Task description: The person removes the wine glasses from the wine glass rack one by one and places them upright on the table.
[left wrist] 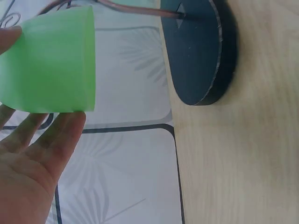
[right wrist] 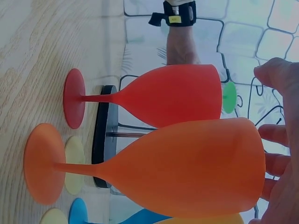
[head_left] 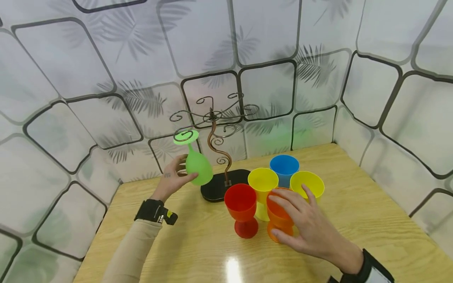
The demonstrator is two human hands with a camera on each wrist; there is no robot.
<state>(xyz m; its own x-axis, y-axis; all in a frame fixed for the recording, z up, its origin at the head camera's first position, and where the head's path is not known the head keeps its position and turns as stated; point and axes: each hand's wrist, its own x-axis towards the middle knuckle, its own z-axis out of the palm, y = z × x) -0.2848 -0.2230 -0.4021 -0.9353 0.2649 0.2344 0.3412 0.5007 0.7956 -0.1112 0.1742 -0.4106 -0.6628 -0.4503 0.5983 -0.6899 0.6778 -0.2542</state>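
Observation:
My left hand [head_left: 173, 179] grips a green wine goblet [head_left: 199, 167] by its bowl, upside down. Its round foot is up at a curled arm of the metal glass rack [head_left: 212, 116]; whether the foot is inside the loop I cannot tell. In the left wrist view the goblet's rim faces the rack's black base [left wrist: 201, 56]. My right hand [head_left: 311, 224] hovers over an upright orange goblet [right wrist: 187, 168], thumb and fingers spread near its rim. Left of that stands a red goblet [head_left: 241, 202], also upright.
Behind the orange goblet stand a yellow goblet [head_left: 263, 181], a blue goblet [head_left: 284, 167] and a second yellow goblet [head_left: 313, 182], close together. Patterned walls [head_left: 269, 90] rise behind and beside the wooden table [head_left: 198, 251]. Several other curled rack arms spread outward at the top.

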